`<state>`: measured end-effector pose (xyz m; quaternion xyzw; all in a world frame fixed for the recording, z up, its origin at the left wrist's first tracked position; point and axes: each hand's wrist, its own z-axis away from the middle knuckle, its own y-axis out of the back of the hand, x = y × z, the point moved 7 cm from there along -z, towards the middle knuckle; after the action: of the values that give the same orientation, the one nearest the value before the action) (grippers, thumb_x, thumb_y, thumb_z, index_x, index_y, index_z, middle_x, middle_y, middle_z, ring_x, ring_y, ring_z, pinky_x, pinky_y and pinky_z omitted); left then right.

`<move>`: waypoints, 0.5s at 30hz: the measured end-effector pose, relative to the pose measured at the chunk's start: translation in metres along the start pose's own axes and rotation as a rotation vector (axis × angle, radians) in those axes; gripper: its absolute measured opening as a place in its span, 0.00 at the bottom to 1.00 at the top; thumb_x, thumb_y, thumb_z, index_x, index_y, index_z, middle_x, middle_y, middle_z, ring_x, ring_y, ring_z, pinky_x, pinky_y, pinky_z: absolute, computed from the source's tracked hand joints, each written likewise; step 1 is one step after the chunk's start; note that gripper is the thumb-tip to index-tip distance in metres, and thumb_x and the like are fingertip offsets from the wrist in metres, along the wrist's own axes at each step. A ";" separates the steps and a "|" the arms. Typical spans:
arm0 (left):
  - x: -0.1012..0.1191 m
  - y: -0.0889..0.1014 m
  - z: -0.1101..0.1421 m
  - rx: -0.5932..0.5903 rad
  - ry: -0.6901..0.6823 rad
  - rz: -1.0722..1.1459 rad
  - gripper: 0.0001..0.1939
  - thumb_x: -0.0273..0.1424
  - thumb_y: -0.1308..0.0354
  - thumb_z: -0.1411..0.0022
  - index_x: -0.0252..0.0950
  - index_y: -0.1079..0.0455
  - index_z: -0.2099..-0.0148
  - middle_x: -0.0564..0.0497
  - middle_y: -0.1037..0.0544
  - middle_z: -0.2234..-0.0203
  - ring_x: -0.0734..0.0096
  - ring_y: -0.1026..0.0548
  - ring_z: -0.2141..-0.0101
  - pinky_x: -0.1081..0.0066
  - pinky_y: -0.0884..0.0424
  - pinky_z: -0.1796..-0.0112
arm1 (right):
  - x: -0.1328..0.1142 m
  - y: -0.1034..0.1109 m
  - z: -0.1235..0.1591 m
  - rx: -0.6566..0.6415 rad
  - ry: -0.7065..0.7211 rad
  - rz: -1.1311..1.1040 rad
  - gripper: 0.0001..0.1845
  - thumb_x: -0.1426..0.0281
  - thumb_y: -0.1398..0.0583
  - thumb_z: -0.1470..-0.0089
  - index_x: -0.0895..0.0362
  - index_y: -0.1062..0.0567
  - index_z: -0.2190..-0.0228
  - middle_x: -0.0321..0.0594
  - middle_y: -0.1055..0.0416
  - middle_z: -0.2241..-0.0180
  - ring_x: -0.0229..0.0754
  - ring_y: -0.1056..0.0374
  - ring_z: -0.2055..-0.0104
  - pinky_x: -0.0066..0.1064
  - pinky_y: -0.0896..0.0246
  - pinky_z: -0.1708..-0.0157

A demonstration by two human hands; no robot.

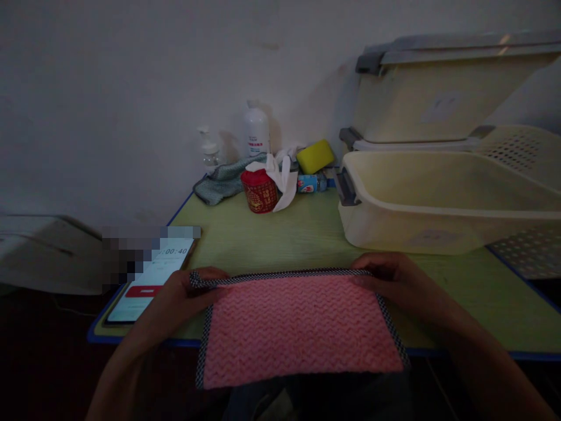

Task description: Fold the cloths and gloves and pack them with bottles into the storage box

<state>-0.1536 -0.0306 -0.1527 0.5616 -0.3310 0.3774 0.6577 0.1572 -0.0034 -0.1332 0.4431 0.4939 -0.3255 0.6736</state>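
Note:
A pink textured cleaning cloth (298, 327) with a black-and-white checked border hangs spread out over the front edge of the table. My left hand (186, 295) pinches its upper left corner, where a small loop of the border sticks up. At the upper right corner my right hand (390, 280) grips the cloth, thumb on the near face and fingers behind. The fingertips of both hands are partly hidden by the cloth. Beside my left wrist lies a phone (151, 292) with a lit timer screen.
On the green table (307, 240) stand a red tissue roll holder (259, 192), a grey-green cloth (214, 186), a yellow sponge (315, 156), a white bottle (256, 128) and a pump bottle (209, 152). An open cream bin (412, 225) is at the right, with lidded bins (412, 105) behind.

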 end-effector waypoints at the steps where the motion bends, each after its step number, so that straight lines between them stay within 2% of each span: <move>1: -0.002 0.000 0.000 -0.011 0.014 -0.005 0.09 0.38 0.38 0.55 0.39 0.24 0.70 0.50 0.19 0.71 0.64 0.23 0.69 0.68 0.26 0.65 | 0.000 0.001 0.000 0.007 -0.005 -0.002 0.12 0.59 0.36 0.58 0.56 0.24 0.78 0.36 0.28 0.78 0.37 0.35 0.75 0.29 0.39 0.74; 5: -0.004 0.001 -0.002 0.014 0.050 0.016 0.09 0.37 0.38 0.55 0.39 0.24 0.70 0.51 0.19 0.74 0.65 0.24 0.71 0.68 0.26 0.67 | 0.000 0.005 -0.001 0.055 -0.020 -0.034 0.14 0.58 0.35 0.61 0.56 0.26 0.79 0.35 0.30 0.79 0.36 0.36 0.76 0.28 0.40 0.75; 10: 0.007 0.002 -0.007 0.151 0.047 0.129 0.11 0.37 0.37 0.58 0.37 0.25 0.71 0.49 0.20 0.74 0.63 0.24 0.70 0.65 0.26 0.66 | 0.001 0.016 -0.002 0.216 -0.009 -0.070 0.18 0.55 0.34 0.64 0.55 0.30 0.79 0.33 0.33 0.80 0.35 0.39 0.78 0.28 0.42 0.77; 15: 0.012 0.004 -0.012 0.276 0.041 0.250 0.11 0.37 0.37 0.59 0.36 0.26 0.71 0.51 0.21 0.75 0.65 0.24 0.68 0.67 0.27 0.65 | 0.001 0.019 -0.002 0.288 -0.011 -0.142 0.20 0.54 0.33 0.66 0.55 0.33 0.79 0.32 0.35 0.80 0.34 0.40 0.79 0.28 0.44 0.78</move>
<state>-0.1509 -0.0173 -0.1424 0.5933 -0.3298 0.5094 0.5288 0.1738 0.0056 -0.1285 0.4972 0.4685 -0.4424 0.5810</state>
